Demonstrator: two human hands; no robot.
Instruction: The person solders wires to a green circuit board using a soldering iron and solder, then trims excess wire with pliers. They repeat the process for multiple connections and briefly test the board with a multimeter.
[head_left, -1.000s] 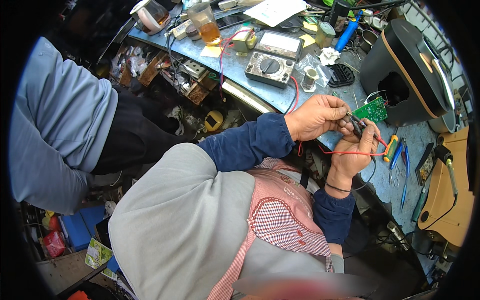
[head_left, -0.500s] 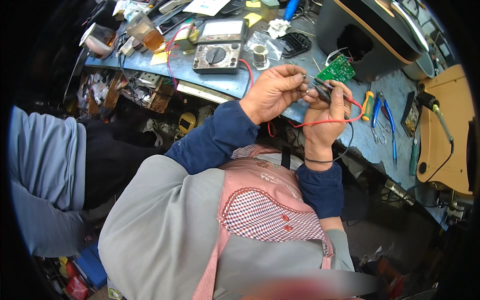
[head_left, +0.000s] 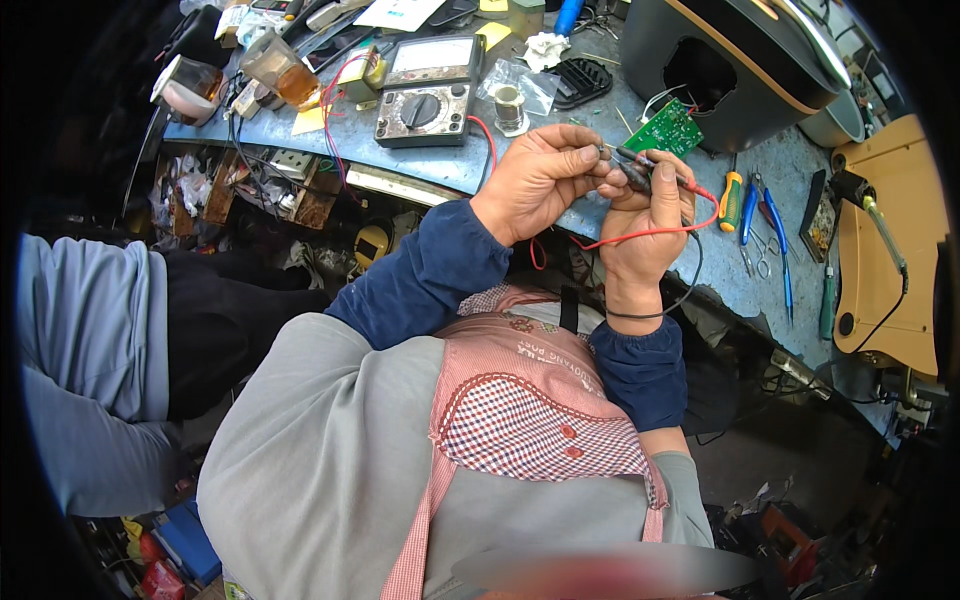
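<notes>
My right hand (head_left: 648, 225) is closed around a pair of test probes (head_left: 634, 177), one black and one red, with their tips pointing at my left fingers. From the probes a red lead (head_left: 640, 238) and a black lead loop down past my wrist. Thumb and fingertips of my left hand (head_left: 540, 182) pinch something small at the probe tips; it is too small and covered to make out. Just beyond my hands, a green circuit board (head_left: 668, 130) leans by a dark bin-shaped housing (head_left: 735, 75). The analog multimeter (head_left: 425, 108) lies beyond my left hand.
A solder spool (head_left: 509, 108) stands beside the multimeter. On the right lie a yellow-green screwdriver (head_left: 731, 202), blue-handled pliers (head_left: 772, 215) and a tan panel (head_left: 885, 270). Glass jugs with amber liquid (head_left: 285, 75) stand far left. Another person's sleeve (head_left: 90, 330) shows at left.
The whole view has shifted slightly. Both hands keep their grip, and the probes have tilted a little against my left fingertips.
</notes>
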